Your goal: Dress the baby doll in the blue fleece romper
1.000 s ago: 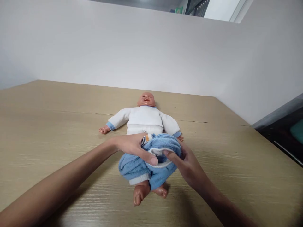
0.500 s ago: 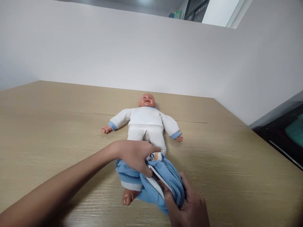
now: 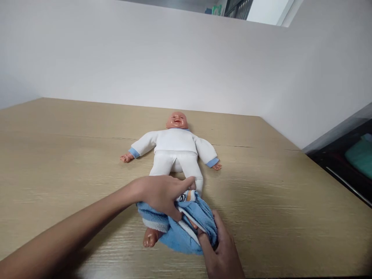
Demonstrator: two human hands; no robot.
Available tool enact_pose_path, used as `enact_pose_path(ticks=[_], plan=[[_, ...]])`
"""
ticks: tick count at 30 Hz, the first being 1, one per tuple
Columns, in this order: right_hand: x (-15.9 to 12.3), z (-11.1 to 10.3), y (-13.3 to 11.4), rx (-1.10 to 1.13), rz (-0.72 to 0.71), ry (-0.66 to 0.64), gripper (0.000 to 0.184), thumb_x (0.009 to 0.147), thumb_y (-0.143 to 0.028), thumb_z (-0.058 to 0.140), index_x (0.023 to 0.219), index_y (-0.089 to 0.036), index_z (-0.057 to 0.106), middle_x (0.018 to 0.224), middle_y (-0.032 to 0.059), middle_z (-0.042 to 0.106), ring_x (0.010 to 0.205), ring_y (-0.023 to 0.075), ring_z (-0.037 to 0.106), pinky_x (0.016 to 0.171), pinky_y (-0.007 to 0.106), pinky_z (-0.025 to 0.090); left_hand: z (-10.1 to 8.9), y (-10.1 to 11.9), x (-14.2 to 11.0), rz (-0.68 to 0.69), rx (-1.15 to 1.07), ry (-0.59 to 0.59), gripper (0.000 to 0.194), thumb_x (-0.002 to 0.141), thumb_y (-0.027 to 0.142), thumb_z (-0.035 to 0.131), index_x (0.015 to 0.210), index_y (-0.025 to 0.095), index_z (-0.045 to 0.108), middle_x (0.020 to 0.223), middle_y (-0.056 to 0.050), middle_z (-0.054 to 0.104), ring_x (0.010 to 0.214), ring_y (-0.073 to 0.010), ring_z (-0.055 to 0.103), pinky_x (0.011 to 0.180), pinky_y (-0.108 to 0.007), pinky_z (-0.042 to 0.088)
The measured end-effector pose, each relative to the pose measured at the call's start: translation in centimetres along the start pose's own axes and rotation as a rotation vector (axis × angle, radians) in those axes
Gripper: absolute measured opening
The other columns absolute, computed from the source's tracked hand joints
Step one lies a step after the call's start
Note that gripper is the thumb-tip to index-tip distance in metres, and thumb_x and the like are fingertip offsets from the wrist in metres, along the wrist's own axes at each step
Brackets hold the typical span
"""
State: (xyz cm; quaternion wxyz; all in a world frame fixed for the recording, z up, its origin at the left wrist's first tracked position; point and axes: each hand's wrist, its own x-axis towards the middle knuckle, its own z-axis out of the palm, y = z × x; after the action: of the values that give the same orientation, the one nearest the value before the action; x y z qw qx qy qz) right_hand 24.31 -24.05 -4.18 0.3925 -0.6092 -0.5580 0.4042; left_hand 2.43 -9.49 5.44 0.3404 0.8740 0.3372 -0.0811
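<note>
A baby doll (image 3: 176,141) with a white cloth body and blue cuffs lies on its back, its head away from me. Blue doll trousers (image 3: 181,238) with white trim are bunched around its lower legs. One bare doll foot (image 3: 151,237) sticks out of a trouser leg at the left. My left hand (image 3: 165,193) is closed on the trousers near the waistband and lies across the doll's shin. My right hand (image 3: 222,250) grips the other trouser leg, thumb inside its opening, where a bit of the second foot (image 3: 192,223) shows.
The doll lies on a wide wooden table (image 3: 72,162) with a seam running across it. Behind stands a pale wall (image 3: 145,58) with an opening at the top. Beyond the table's right edge is a dark surface with a green cloth (image 3: 360,157).
My right hand has shifted slightly left and up with the trouser leg. A bit of the second foot shows more clearly in the opening. The whole view has tilted slightly.
</note>
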Motion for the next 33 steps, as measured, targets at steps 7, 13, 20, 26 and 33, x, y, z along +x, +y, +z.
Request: enact_pose_path(ticks=[7, 13, 20, 26, 33], plan=[[0.6, 0.7, -0.3, 0.259, 0.130, 0.045, 0.048, 0.094, -0.034, 0.070, 0.138, -0.022, 0.056, 0.126, 0.0098, 0.075, 0.114, 0.0274, 0.072, 0.099, 0.034, 0.058, 0.3, 0.2, -1.0, 0.081, -0.321, 0.178, 0.056, 0.079, 0.032, 0.080, 0.126, 0.025, 0.049, 0.108, -0.001, 0.066, 0.095, -0.0250, 0.066, 0.080, -0.034, 0.049], [3.9, -1.7, -2.5, 0.354, -0.091, -0.124, 0.045, 0.097, -0.029, 0.069, 0.138, -0.026, 0.052, 0.115, 0.0042, 0.075, 0.103, 0.0217, 0.073, 0.091, 0.030, 0.057, 1.4, -0.3, -2.5, 0.018, -0.477, 0.254, 0.072, 0.079, 0.030, 0.082, 0.141, 0.026, 0.046, 0.108, 0.000, 0.063, 0.094, -0.0233, 0.064, 0.080, -0.033, 0.050], [8.4, -5.5, -4.3, -0.034, -0.321, -0.406, 0.007, 0.097, -0.028, 0.069, 0.099, -0.022, 0.068, 0.091, 0.0010, 0.068, 0.088, 0.0213, 0.064, 0.082, 0.033, 0.050, 2.6, -1.9, -3.2, 0.183, -0.509, 0.339, 0.049, 0.081, 0.022, 0.084, 0.124, 0.021, 0.063, 0.112, -0.003, 0.067, 0.100, -0.0237, 0.064, 0.086, -0.032, 0.052], [10.8, -7.3, -6.0, -0.249, -0.460, -0.581, 0.020, 0.092, -0.034, 0.079, 0.102, -0.023, 0.065, 0.096, 0.0002, 0.064, 0.087, 0.0204, 0.057, 0.080, 0.033, 0.045, 1.9, -2.4, -4.2, 0.184, -0.249, 0.383, 0.043, 0.088, 0.041, 0.088, 0.121, 0.024, 0.066, 0.119, -0.004, 0.060, 0.111, -0.0256, 0.059, 0.097, -0.036, 0.050], [14.0, -7.9, -7.8, -0.121, -0.492, -0.781, 0.030, 0.096, -0.046, 0.081, 0.100, -0.023, 0.063, 0.092, -0.0006, 0.056, 0.088, 0.0196, 0.050, 0.080, 0.032, 0.041, 0.6, -3.8, -7.3, 0.035, -0.071, 0.440, 0.040, 0.092, 0.047, 0.082, 0.120, 0.024, 0.065, 0.112, -0.003, 0.062, 0.109, -0.0269, 0.056, 0.097, -0.038, 0.046]])
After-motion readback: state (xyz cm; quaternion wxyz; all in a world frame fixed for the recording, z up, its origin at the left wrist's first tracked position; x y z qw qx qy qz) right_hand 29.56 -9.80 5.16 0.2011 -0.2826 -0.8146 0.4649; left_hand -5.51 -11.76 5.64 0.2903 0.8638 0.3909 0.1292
